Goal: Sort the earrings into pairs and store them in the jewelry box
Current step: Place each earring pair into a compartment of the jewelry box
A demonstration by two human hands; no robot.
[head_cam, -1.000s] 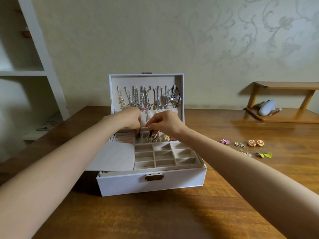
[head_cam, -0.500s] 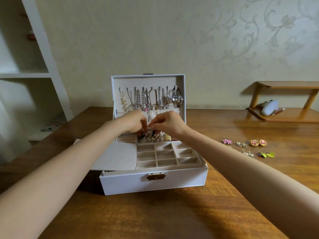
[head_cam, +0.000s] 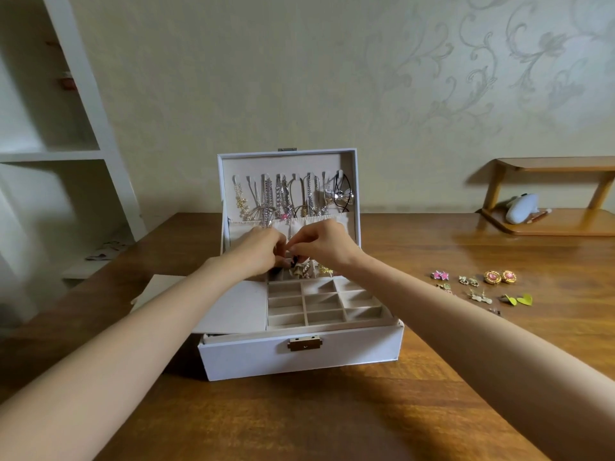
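While the left hand (head_cam: pixel 263 251) and right hand (head_cam: pixel 319 242) pinch dark earrings (head_cam: pixel 294 260), the jewelry box (head_cam: pixel 299 357) lid (head_cam: pixel 286 164) stands just behind.

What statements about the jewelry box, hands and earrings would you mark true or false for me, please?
1. The jewelry box stands with its lid open. True.
2. Both hands work at the front compartments. False: the left hand and right hand meet over the back row, the right pinching a dark earring.
3. The green heart earrings lie in a compartment. False: they lie on the table, right of the box.
4. Necklaces hang inside the lid. True.
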